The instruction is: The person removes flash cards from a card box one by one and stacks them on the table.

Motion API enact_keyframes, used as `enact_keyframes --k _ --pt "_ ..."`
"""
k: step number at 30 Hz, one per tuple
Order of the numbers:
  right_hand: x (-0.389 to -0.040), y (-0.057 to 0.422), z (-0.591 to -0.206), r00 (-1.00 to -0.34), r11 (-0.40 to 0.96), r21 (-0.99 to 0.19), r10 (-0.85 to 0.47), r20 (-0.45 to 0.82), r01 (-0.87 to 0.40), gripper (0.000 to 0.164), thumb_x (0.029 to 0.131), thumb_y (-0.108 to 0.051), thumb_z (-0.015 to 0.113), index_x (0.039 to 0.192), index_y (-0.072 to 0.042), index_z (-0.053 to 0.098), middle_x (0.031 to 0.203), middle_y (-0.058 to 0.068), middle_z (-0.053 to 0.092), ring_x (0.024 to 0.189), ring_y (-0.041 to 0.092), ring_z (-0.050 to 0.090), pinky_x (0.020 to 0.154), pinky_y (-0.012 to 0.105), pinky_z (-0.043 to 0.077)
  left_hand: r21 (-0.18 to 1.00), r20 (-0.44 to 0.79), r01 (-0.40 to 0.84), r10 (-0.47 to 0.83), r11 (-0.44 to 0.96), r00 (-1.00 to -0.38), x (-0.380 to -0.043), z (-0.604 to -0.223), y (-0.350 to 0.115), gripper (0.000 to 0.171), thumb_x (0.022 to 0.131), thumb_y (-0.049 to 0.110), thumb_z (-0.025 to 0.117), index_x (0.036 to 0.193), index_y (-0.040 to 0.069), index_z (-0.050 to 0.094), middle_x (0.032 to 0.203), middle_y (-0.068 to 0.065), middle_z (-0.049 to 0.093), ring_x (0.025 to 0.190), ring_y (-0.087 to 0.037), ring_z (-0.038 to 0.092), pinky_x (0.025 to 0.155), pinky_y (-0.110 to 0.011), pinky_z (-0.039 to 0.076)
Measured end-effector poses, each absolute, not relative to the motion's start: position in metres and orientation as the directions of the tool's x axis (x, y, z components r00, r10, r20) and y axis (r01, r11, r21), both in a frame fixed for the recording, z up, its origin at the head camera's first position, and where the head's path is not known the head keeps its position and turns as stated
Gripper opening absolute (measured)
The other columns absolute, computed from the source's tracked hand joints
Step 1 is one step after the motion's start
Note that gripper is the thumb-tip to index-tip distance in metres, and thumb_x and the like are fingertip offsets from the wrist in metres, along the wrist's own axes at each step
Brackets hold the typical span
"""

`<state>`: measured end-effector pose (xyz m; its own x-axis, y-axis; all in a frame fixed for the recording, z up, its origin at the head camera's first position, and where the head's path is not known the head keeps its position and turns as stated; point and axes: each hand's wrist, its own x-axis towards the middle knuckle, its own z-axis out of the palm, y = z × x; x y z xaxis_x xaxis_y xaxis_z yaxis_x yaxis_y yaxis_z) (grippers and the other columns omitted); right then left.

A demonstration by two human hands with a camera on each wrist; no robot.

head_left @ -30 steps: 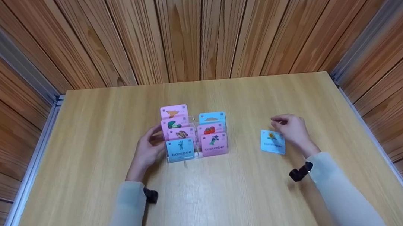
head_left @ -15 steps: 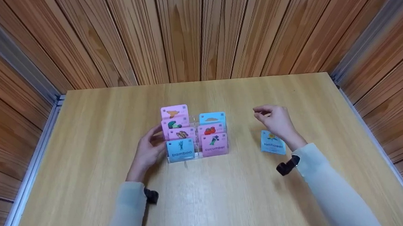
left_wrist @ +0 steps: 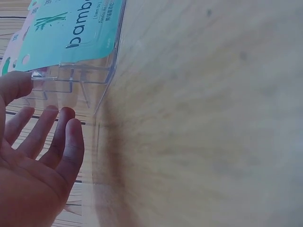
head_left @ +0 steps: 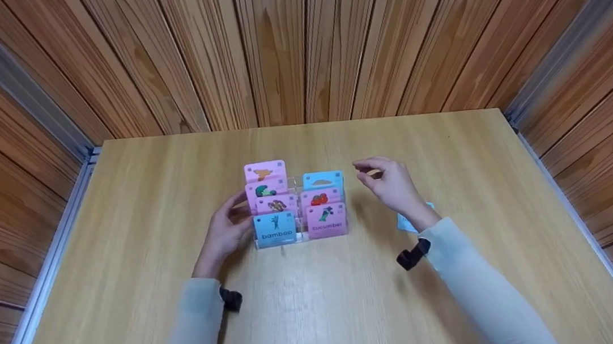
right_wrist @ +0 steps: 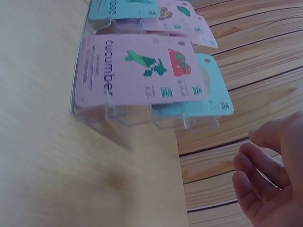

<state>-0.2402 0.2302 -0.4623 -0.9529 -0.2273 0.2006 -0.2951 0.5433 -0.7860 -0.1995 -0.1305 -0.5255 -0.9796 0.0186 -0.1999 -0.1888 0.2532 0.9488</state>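
Note:
A clear stepped card stand (head_left: pixel 302 235) holds pink and blue picture cards in two columns. The bamboo card (head_left: pixel 275 229) fronts the left column and the cucumber card (head_left: pixel 326 220) the right one. My left hand (head_left: pixel 225 230) rests at the stand's left side, thumb and loosely bent fingers touching or close to its edge. To the right of the stand, my right hand (head_left: pixel 395 185) hovers over the table, thumb and fingers slightly bent and apart, with nothing between them. The blue sunflower card (head_left: pixel 405 225) lies on the table, mostly hidden beneath my right wrist.
The wooden table (head_left: pixel 322 318) meets a wood-plank wall (head_left: pixel 276 50) at the back, with more plank walls left and right. A dark wrist camera (head_left: pixel 414 254) sits on my right sleeve, another (head_left: pixel 231 299) on my left.
My right hand has moved left from the sunflower card toward the stand, its wrist now covering most of that card. The left hand and the stand have stayed in place.

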Motion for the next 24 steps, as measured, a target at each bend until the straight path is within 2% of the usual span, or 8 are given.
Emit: enact_keyframes --k 4,9,17,20,24 --pt "-0.24 0.218 -0.464 -0.943 0.535 -0.781 -0.253 0.218 -0.324 0.027 0.096 -0.008 0.065 0.123 -0.006 0.07 0.117 0.007 0.067 0.106 0.021 0.061 0.091 0.04 0.054 0.952 -0.206 -0.195 0.023 0.236 -0.978 -0.198 -0.526 -0.131 0.067 0.089 0.019 0.076 0.147 0.034 0.046 0.144 0.007 0.046 0.126 -0.019 0.049 0.105 -0.04 0.044" --pt "-0.238 0.205 -0.463 -0.948 0.561 -0.772 -0.261 0.18 -0.301 0.029 0.096 -0.011 0.066 0.125 -0.013 0.07 0.122 0.004 0.063 0.111 0.025 0.058 0.094 0.044 0.052 0.955 -0.2 -0.189 0.026 0.23 -0.979 -0.197 -0.525 -0.132 0.067 0.089 0.02 0.076 0.147 0.035 0.046 0.144 0.008 0.046 0.125 -0.018 0.049 0.106 -0.041 0.043" --pt "-0.237 0.199 -0.465 -0.937 0.577 -0.747 -0.294 0.187 -0.331 0.022 0.095 -0.006 0.067 0.115 -0.006 0.073 0.119 0.007 0.065 0.112 0.026 0.058 0.094 0.048 0.051 0.96 -0.159 -0.142 0.05 0.243 -0.986 -0.198 -0.527 -0.132 0.066 0.092 0.019 0.074 0.149 0.032 0.044 0.145 0.005 0.046 0.127 -0.019 0.049 0.104 -0.042 0.044" --pt "-0.238 0.199 -0.466 -0.935 0.572 -0.747 -0.29 0.203 -0.339 0.018 0.094 -0.005 0.067 0.11 -0.005 0.075 0.114 0.007 0.066 0.109 0.028 0.06 0.092 0.046 0.052 0.964 -0.147 -0.128 0.063 0.233 -0.987 -0.198 -0.526 -0.133 0.065 0.093 0.017 0.072 0.15 0.031 0.044 0.145 0.004 0.046 0.127 -0.02 0.049 0.103 -0.042 0.045" --pt "-0.238 0.2 -0.468 -0.941 0.563 -0.758 -0.262 0.215 -0.33 0.013 0.093 -0.004 0.069 0.104 -0.006 0.075 0.107 0.004 0.067 0.1 0.025 0.063 0.088 0.039 0.054 0.962 -0.159 -0.14 0.063 0.234 -0.985 -0.198 -0.525 -0.133 0.063 0.094 0.017 0.071 0.149 0.032 0.044 0.145 0.005 0.045 0.127 -0.019 0.049 0.104 -0.042 0.045"
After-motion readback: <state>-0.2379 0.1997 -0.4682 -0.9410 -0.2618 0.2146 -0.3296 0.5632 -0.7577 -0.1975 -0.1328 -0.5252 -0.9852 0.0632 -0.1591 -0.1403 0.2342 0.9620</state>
